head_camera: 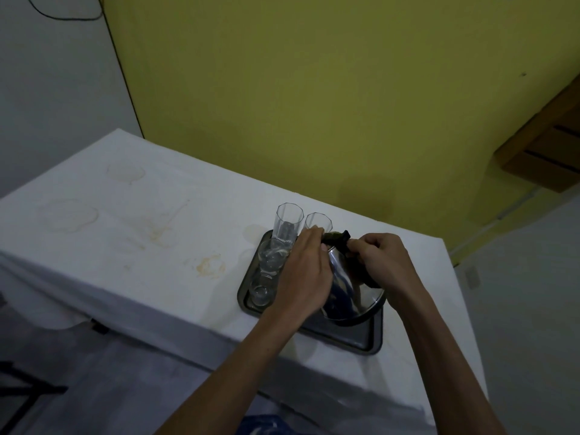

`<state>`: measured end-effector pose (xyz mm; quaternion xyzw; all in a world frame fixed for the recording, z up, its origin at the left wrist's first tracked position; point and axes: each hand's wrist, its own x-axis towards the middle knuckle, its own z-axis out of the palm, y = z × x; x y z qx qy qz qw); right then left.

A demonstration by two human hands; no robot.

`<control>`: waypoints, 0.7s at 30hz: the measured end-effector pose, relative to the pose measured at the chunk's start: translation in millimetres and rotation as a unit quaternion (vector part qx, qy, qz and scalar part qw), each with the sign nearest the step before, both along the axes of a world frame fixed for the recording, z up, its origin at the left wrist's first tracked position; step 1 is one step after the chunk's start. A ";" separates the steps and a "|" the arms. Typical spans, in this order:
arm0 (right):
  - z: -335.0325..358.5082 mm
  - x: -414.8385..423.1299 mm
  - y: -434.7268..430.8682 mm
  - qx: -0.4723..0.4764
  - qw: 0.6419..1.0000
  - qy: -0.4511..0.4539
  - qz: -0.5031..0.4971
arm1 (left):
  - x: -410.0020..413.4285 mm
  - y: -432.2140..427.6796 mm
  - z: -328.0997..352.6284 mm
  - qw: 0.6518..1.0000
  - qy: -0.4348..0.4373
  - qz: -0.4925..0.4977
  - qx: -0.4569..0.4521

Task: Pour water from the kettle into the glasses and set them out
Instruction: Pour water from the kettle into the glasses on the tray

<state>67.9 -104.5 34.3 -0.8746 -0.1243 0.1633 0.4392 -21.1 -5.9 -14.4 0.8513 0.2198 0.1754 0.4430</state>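
A shiny steel kettle [351, 296] with a dark handle stands on a dark metal tray [361, 337] near the table's right end. My right hand [384, 262] grips the kettle's black handle from the right. My left hand [306, 271] lies against the kettle's left side, its fingertips touching the handle's far end. Several clear glasses share the tray's left part: a tall glass [287, 224] at the back, another tall glass [320, 222] partly hidden behind my left hand, and two shorter glasses [266, 274] in front.
The table [141, 233] wears a white cloth with yellowish stains and drops off at the front edge. A yellow wall rises behind it, and a wooden shelf [546, 152] juts out at the right. A black cable runs down the wall at the left.
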 end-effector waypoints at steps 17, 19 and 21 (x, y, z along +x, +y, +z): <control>-19.9 -5.3 -13.0 0.097 0.992 0.038 -0.070 | 2.9 -7.5 3.0 0.999 -0.002 -0.023 0.047; -22.2 -7.6 -16.0 0.122 0.988 0.049 -0.083 | 3.9 -10.1 3.3 0.998 -0.006 -0.026 0.061; -24.9 -8.8 -19.0 0.140 0.984 0.054 -0.097 | 5.5 -12.9 2.1 0.997 -0.005 -0.028 0.071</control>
